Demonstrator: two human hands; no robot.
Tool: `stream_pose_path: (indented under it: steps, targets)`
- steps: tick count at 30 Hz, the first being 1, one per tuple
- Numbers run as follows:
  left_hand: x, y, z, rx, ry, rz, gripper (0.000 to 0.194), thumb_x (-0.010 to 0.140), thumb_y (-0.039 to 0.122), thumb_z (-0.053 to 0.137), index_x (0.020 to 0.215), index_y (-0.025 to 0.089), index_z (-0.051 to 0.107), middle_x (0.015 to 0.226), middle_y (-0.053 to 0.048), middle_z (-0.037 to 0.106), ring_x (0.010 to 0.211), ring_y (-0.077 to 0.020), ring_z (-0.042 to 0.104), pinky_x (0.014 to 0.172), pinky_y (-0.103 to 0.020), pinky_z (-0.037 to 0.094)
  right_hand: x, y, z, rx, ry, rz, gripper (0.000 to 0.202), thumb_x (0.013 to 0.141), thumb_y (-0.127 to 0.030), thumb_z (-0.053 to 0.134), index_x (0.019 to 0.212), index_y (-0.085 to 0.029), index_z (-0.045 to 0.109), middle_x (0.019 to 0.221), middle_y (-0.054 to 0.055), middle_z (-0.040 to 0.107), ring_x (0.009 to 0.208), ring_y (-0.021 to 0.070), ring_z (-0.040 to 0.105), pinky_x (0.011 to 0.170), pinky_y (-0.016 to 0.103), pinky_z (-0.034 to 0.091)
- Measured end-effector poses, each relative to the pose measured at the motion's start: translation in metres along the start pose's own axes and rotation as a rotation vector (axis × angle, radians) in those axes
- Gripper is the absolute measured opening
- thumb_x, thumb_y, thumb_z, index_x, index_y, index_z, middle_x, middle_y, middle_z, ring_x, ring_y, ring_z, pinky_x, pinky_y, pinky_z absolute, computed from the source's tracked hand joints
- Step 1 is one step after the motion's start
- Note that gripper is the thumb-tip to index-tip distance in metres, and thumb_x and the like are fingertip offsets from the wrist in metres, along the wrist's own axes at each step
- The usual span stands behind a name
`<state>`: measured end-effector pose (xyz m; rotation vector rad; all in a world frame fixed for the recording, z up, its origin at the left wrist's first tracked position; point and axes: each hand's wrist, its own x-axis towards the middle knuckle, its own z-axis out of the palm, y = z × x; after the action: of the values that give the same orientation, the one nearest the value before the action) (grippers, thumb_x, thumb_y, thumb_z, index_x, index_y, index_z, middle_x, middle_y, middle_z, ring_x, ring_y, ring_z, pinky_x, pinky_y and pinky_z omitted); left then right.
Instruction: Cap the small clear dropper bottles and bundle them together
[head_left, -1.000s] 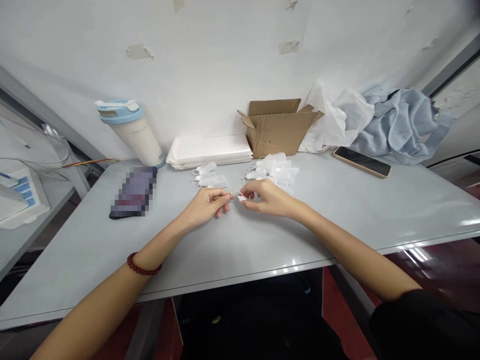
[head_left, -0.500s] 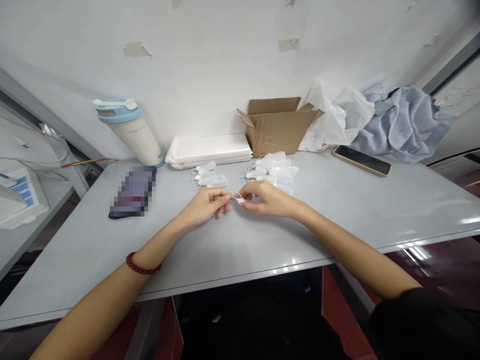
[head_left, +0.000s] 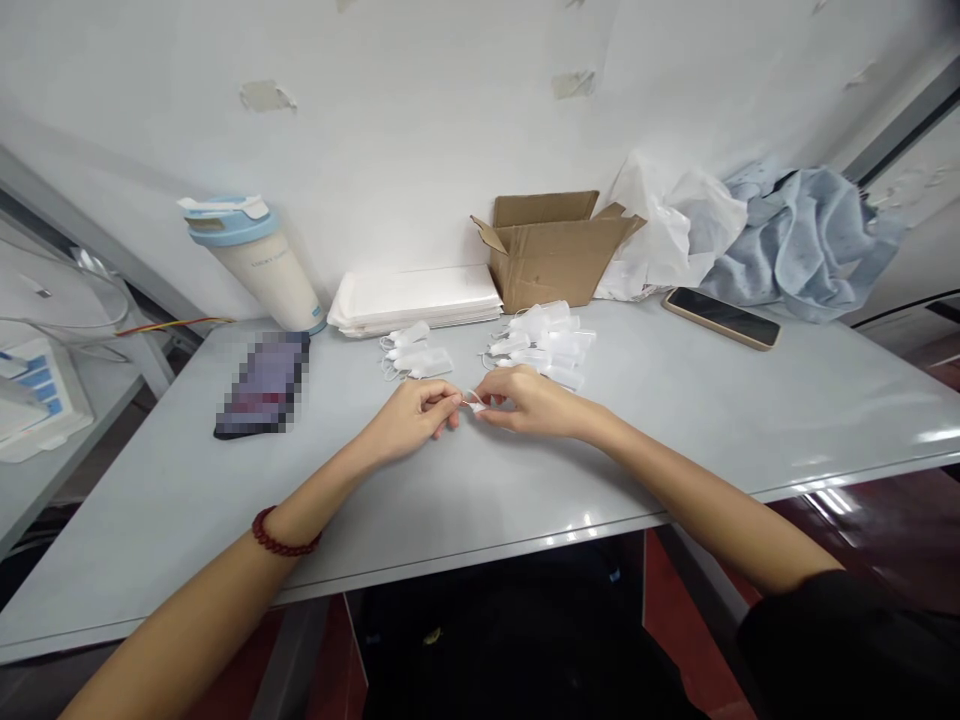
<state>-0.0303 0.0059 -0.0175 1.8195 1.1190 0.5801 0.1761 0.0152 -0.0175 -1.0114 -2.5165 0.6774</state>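
Observation:
Over the middle of the grey table (head_left: 495, 500), my two hands meet at a small white nozzle-like piece (head_left: 475, 405). My right hand (head_left: 521, 400) pinches this piece between thumb and fingers; whatever lies inside the hand is hidden. My left hand (head_left: 420, 415) is closed in a pinch on a thin strand that reaches the white piece. Just behind my left hand lie several small translucent bottles (head_left: 431, 362) with thin loops at their tips. A larger pile of similar bottles (head_left: 562, 345) lies behind my right hand.
Along the wall stand a blue-lidded tumbler (head_left: 262, 265), a stack of white packets (head_left: 416, 298) and an open cardboard box (head_left: 559, 260). A plastic bag (head_left: 667, 225), blue cloth (head_left: 814, 245) and phone (head_left: 724, 318) are at right. A blurred dark item (head_left: 262, 385) lies at left.
The white piece has tilted slightly between my hands, and a curved loop now shows above it. My fingers have shifted a little; both hands keep their pinch.

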Motion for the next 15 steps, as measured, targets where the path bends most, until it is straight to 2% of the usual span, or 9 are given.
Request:
stream_pose_path:
  steps: [5, 9, 15]
  targets:
    - [-0.001, 0.004, 0.001, -0.007, 0.030, -0.001, 0.032, 0.087, 0.037, 0.051, 0.064, 0.016, 0.061, 0.047, 0.004, 0.050, 0.045, -0.0091, 0.046, 0.049, -0.021, 0.041, 0.000, 0.001, 0.004, 0.056, 0.045, 0.022, 0.010, 0.085, -0.022, 0.059, 0.089, -0.014, 0.061, 0.079, 0.004, 0.062, 0.071, 0.0139, 0.053, 0.068, 0.027, 0.039]
    - [-0.002, 0.006, 0.002, -0.032, 0.062, -0.001, 0.032, 0.086, 0.036, 0.053, 0.061, 0.017, 0.059, 0.046, 0.004, 0.049, 0.043, -0.0090, 0.045, 0.047, -0.021, 0.040, -0.001, 0.001, 0.007, 0.146, 0.114, 0.018, 0.023, 0.084, -0.021, 0.060, 0.105, -0.016, 0.051, 0.081, 0.002, 0.060, 0.070, 0.0134, 0.052, 0.067, 0.027, 0.040]
    - [-0.003, 0.007, 0.004, -0.013, 0.115, 0.033, 0.031, 0.086, 0.036, 0.052, 0.062, 0.017, 0.058, 0.047, 0.004, 0.051, 0.043, -0.0089, 0.046, 0.047, -0.021, 0.040, 0.000, 0.002, 0.011, 0.269, 0.154, 0.056, 0.032, 0.083, -0.023, 0.060, 0.110, -0.018, 0.044, 0.080, 0.000, 0.059, 0.068, 0.0124, 0.051, 0.062, 0.025, 0.040]
